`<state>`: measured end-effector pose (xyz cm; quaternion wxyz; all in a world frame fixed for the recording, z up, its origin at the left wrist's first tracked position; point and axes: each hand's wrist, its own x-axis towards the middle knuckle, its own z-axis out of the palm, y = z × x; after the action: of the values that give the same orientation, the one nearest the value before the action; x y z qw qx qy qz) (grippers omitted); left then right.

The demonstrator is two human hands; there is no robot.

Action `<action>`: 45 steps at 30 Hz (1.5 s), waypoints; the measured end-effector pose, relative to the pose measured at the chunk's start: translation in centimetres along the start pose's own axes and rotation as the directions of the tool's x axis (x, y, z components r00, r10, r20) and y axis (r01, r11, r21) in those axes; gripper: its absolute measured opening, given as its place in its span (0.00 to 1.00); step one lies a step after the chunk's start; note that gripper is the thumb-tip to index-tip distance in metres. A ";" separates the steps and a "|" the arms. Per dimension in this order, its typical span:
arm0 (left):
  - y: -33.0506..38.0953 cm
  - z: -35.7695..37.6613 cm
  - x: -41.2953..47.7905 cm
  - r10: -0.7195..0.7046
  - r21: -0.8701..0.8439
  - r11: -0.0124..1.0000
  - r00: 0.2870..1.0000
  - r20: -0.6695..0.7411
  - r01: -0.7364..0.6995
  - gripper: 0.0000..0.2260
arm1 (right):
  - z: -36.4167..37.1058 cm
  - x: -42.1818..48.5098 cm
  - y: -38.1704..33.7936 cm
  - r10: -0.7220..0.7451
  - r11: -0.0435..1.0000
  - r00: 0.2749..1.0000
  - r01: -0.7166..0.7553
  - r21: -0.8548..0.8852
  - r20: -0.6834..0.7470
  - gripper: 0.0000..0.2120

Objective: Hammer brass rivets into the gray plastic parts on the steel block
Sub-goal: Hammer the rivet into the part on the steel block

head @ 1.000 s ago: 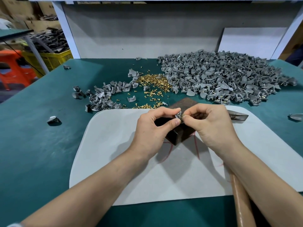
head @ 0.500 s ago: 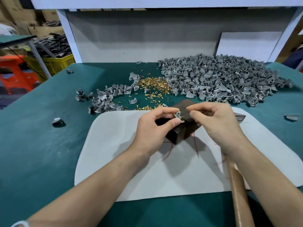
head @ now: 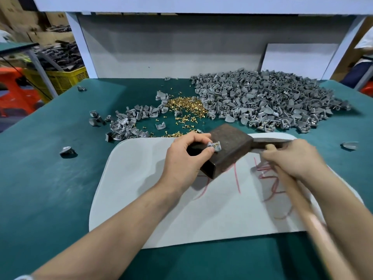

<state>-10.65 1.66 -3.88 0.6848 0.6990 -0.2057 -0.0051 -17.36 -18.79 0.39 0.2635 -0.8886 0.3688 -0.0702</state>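
Gray part (head: pixel 215 146) with a brass rivet (head: pixel 216 144) in it sits on top of the steel block (head: pixel 232 150), near its left edge. Left hand (head: pixel 185 158): fingers (head: pixel 202 152) pinching the part, thumb and index. Right hand (head: pixel 292 156): fingers curled round the hammer (head: pixel 300 203) handle, head just beside the block's right side, blurred. Block on a white mat (head: pixel 181 219) on the green desk (head: pixel 50 178). Behind: loose rivets (head: pixel 185 105), big pile of parts (head: pixel 262 102), smaller pile (head: pixel 127 126) further left.
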 end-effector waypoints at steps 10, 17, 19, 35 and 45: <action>-0.1 -0.2 0.2 -0.007 0.028 1.000 1.000 -0.027 0.008 0.10 | -3.3 -3.6 -3.6 -0.284 0.821 0.942 0.143 0.553 0.179 0.11; 0.0 -0.1 0.5 0.030 0.029 0.999 0.999 -0.021 -0.029 0.14 | -0.7 -5.4 -7.9 -0.420 0.907 0.878 0.399 0.137 0.231 0.09; -0.1 -0.2 0.5 0.037 0.040 0.999 0.999 -0.011 -0.037 0.13 | -1.5 -5.2 -7.9 -0.401 0.915 0.892 0.380 0.133 0.208 0.09; -0.4 -0.3 0.3 0.001 0.004 1.000 1.000 -0.030 -0.001 0.10 | -1.7 -6.7 -7.8 -0.352 0.928 0.917 0.368 -0.053 0.188 0.13; -0.3 -0.6 0.5 -0.040 -0.015 0.999 0.999 -0.019 0.039 0.09 | -2.3 -6.9 -8.6 -0.440 0.895 0.894 0.445 -0.038 0.088 0.14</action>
<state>-9.96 2.05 -4.04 0.6915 0.6981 -0.1850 -0.0132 -17.69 -9.93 7.32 0.2292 -0.9583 0.1484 -0.0836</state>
